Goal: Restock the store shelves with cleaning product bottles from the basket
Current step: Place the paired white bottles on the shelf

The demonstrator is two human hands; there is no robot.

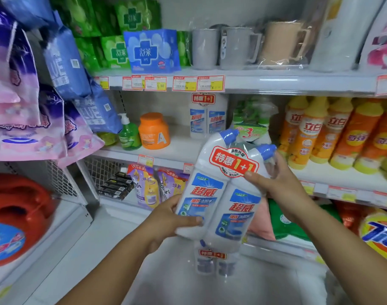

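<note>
Now we hold twin pack of white, blue-capped cleaner bottles, shrink-wrapped together, mid-air before middle shelf, above basket. Our left hand curls round lower left bottle, thumb across front label. Our right hand grips upper right near necks, thumb on red sticker, fingers behind. We judge pack heavy with liquid, bodies stiff, wrap slick; best hold is under base plus necks. Matching pack stands on shelf; spare pack sits in basket.
</note>
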